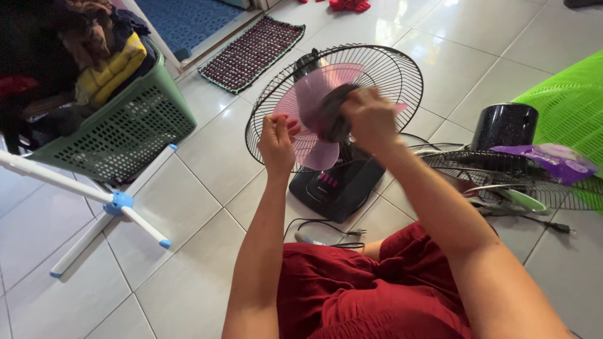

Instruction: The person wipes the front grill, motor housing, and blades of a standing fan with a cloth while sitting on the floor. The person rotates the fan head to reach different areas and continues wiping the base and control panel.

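Gripping a pink fan blade (314, 125), left hand (277, 141); right hand (369, 119) on the hub

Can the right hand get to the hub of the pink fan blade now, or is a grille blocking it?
Probably yes: the right hand is already at the hub of the pink blade, and the front grille lies off on the floor.

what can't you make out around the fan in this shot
- Fan hub: head view, covered by the right hand, which is motion-blurred, so its grip is unclear.
- Pink fan blade: partly behind both hands; the left hand pinches its edge.
- Purple packet: blurred, contents unclear.
- Green mesh item: cut off by the right edge.
- Laundry basket: cut off by the top-left corner.
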